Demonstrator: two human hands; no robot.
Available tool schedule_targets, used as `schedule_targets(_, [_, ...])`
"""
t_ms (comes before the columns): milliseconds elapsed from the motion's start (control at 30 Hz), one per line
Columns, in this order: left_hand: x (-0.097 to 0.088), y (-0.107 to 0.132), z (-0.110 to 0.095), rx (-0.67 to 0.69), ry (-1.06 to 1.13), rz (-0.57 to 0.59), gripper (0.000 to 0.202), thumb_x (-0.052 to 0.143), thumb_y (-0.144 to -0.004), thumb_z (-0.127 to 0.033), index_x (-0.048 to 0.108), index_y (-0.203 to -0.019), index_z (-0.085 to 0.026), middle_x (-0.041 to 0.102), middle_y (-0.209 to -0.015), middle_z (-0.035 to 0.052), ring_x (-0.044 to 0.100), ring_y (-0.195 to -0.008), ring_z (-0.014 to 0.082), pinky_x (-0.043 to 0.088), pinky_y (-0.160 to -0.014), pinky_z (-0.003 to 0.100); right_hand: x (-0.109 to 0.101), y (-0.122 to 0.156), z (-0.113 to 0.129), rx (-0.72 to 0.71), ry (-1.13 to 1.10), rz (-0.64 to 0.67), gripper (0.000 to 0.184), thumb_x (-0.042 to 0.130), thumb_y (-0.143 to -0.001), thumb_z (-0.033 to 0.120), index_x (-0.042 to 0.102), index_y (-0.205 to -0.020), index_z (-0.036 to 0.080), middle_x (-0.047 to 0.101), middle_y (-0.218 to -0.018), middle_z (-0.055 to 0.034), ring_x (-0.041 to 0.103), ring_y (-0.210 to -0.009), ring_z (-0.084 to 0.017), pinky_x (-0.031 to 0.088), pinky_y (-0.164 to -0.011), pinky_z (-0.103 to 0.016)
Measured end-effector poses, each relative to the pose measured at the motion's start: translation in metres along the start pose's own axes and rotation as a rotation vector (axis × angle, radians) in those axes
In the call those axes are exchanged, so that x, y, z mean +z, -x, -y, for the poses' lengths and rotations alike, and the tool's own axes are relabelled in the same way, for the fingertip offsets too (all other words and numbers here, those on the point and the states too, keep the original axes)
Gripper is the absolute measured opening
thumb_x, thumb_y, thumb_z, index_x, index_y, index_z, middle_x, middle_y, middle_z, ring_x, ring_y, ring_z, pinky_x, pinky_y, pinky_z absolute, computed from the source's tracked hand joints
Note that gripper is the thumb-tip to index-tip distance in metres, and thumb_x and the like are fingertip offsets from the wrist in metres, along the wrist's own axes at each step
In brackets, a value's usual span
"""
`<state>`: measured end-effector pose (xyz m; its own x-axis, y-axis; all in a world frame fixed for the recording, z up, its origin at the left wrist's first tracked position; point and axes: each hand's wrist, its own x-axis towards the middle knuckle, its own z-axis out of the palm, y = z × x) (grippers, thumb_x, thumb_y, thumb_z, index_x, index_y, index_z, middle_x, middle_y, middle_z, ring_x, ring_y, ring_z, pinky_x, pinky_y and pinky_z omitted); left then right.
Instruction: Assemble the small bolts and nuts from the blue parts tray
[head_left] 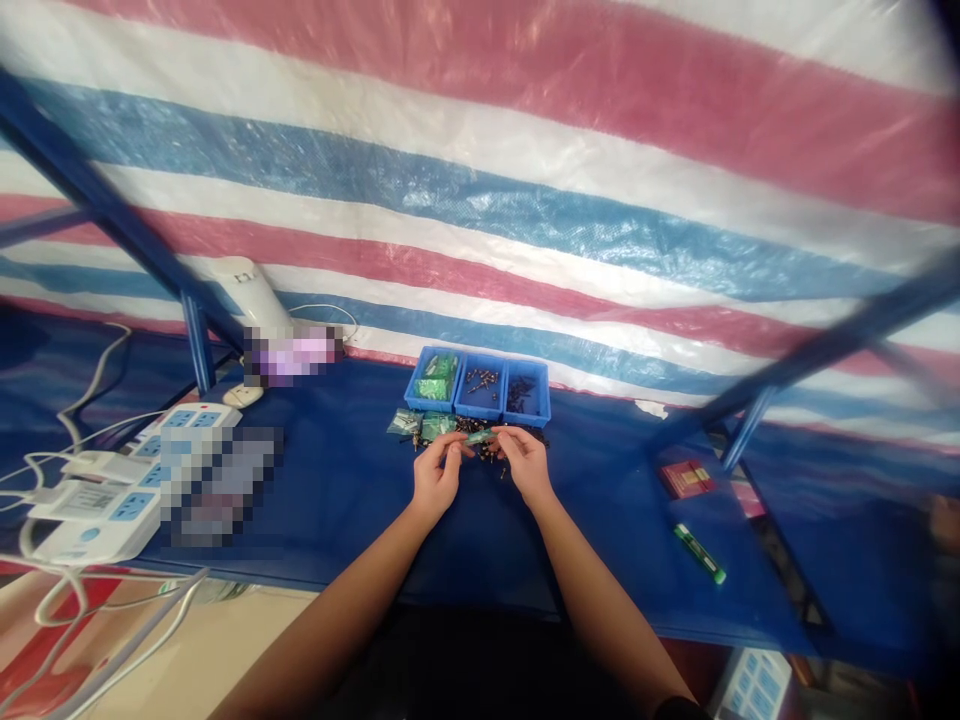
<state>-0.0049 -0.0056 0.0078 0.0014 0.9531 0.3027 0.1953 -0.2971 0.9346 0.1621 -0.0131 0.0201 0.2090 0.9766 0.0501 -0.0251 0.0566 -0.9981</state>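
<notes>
My left hand (pixel 437 472) and my right hand (pixel 526 463) meet over the blue table (pixel 352 480), both pinching a small green piece (pixel 480 437) between their fingertips. Just beyond the hands lies a loose pile of small dark parts (pixel 487 428) and a few green pieces (pixel 420 425). Behind them stand three blue bins in a row: the left bin (pixel 433 378) holds green pieces, the middle bin (pixel 481 386) and the right bin (pixel 527 392) hold small dark parts.
White power strips (pixel 97 500) with cables lie at the left edge, behind them a white lamp base (pixel 244 285). A red box (pixel 686 477) and a green pen-like thing (pixel 699 552) lie at the right. Blue frame bars (pixel 112 215) and a striped tarp (pixel 525 150) close the back.
</notes>
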Motion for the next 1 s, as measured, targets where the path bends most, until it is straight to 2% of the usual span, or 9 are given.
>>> schedule_targets(100, [-0.0001,-0.0007,0.001,0.007,-0.059,-0.014,0.022,0.053,-0.089,-0.034,0.068,-0.098,-0.02,0.069,-0.079,0.0039,0.063,-0.065,0.0156,0.051,-0.067,0.028,0.0001,-0.0003,-0.0004,0.007,-0.007,-0.022,0.027,0.064,-0.08,0.042,0.073,-0.089,0.019,0.072,-0.085,-0.0063,0.066,-0.07,-0.019,0.054,-0.067,-0.032])
schedule_targets(200, [0.0037,-0.0022,0.0001,0.008,-0.015,-0.05,0.019,0.061,-0.084,-0.034,0.067,-0.094,-0.019,0.07,-0.089,0.0057,0.067,-0.075,0.0177,0.053,-0.074,0.03,0.0004,0.0003,-0.0012,-0.019,0.002,-0.001,0.022,0.071,-0.074,0.037,0.071,-0.086,0.019,0.072,-0.082,-0.0053,0.066,-0.071,-0.019,0.054,-0.069,-0.032])
schedule_targets(300, [0.0073,-0.0031,-0.0014,-0.005,0.036,-0.083,0.018,0.065,-0.081,-0.035,0.064,-0.09,-0.019,0.07,-0.088,0.0058,0.068,-0.076,0.0181,0.054,-0.075,0.03,0.0011,0.0011,-0.0017,-0.056,0.056,-0.003,0.019,0.071,-0.074,0.037,0.068,-0.082,0.02,0.07,-0.08,-0.0046,0.064,-0.068,-0.018,0.053,-0.066,-0.031])
schedule_targets(467, [0.0077,-0.0028,-0.0017,-0.034,0.104,-0.073,0.024,0.065,-0.082,-0.035,0.057,-0.098,-0.019,0.069,-0.091,0.0061,0.07,-0.076,0.0175,0.055,-0.074,0.03,0.002,0.0011,-0.0022,-0.083,0.102,-0.025,0.022,0.07,-0.074,0.038,0.065,-0.085,0.02,0.069,-0.079,-0.004,0.063,-0.067,-0.018,0.053,-0.064,-0.031])
schedule_targets(633, [0.0068,-0.0033,-0.0025,-0.054,0.103,-0.062,0.03,0.064,-0.083,-0.036,0.054,-0.106,-0.019,0.069,-0.092,0.0058,0.071,-0.072,0.0167,0.055,-0.073,0.03,0.0016,0.0013,-0.001,-0.074,0.092,-0.022,0.02,0.072,-0.073,0.035,0.062,-0.081,0.02,0.068,-0.076,-0.0021,0.062,-0.063,-0.016,0.051,-0.061,-0.028])
schedule_targets(833, [0.0076,-0.0033,-0.0038,-0.02,0.034,-0.1,0.029,0.063,-0.084,-0.038,0.057,-0.104,-0.019,0.069,-0.088,0.0052,0.068,-0.068,0.0155,0.055,-0.071,0.03,0.0025,0.0008,-0.0003,-0.05,0.089,0.037,0.034,0.072,-0.073,0.035,0.067,-0.103,0.019,0.072,-0.082,-0.0042,0.066,-0.07,-0.019,0.054,-0.068,-0.032])
schedule_targets(1000, [0.0058,-0.0046,-0.006,-0.041,0.039,-0.086,0.033,0.064,-0.083,-0.037,0.06,-0.111,-0.02,0.071,-0.088,0.0045,0.068,-0.067,0.0152,0.054,-0.071,0.029,0.0035,0.0003,-0.0046,-0.044,0.077,0.045,0.025,0.07,-0.075,0.037,0.072,-0.092,0.019,0.073,-0.087,-0.0062,0.067,-0.07,-0.019,0.055,-0.067,-0.033])
